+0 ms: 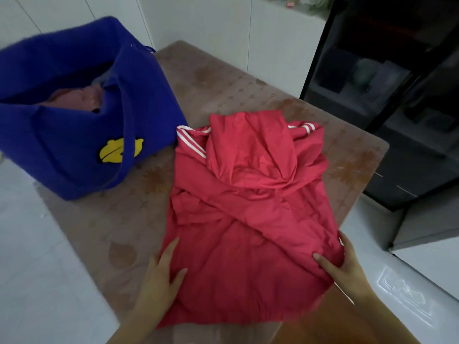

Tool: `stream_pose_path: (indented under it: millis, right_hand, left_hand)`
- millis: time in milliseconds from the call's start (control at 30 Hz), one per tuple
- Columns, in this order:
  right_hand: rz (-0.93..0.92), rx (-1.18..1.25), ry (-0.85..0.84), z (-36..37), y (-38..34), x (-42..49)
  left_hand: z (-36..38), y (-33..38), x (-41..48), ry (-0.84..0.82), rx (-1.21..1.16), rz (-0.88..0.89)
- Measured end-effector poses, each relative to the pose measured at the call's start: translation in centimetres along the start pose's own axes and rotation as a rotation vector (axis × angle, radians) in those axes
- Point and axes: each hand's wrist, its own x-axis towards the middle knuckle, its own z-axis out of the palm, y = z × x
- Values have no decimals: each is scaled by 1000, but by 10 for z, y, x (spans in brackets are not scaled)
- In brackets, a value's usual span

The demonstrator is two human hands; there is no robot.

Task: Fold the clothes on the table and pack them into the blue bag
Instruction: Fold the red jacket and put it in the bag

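A red hoodie (pixel 248 219) of thin, creased cloth is spread on the brown patterned desk (pixel 104 232). Its long axis runs away from the person, with the hood (pixel 248 150) at the far end. Its left edge is pressed by the flat, straight-fingered left hand (pixel 161 271), and its right edge is pinched by the right hand (pixel 345 264). A fuzzy blue bag (pixel 62 135) is stood open-mouthed at the left.

Bare table (pixel 218 78) lies behind the hoodie (pixel 248 207); blue bag (pixel 74 135) blocks left.
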Motion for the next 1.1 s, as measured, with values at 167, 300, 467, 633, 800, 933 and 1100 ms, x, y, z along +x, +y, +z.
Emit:
stream_pose_path:
  millis: [167,300,467,633,800,933,1100]
  right_hand:
    - [176,210,-94,-2,-2,-15]
    - [125,99,-56,-3,-5,-30]
    - [-30,-19,-234,-34,9,-79]
    - [-107,11,-203,-54,17,-98]
    - [-17,104,-312,-51,17,-98]
    - [88,185,-490,-55,26,-97]
    - [7,139,-485,-62,13,-92]
  left_hand:
    - [-10,-17,-21,-136,34,105]
    - [-18,-28,-34,-206,76,127]
    - [-32,-51,-60,-197,32,101]
    - [-46,-57,-71,-191,-4,71]
    - [-55,-59,-81,-418,193,143]
    - [-58,-68,-88,-387,419,364]
    - [-65,-56,-86,-221,262,444]
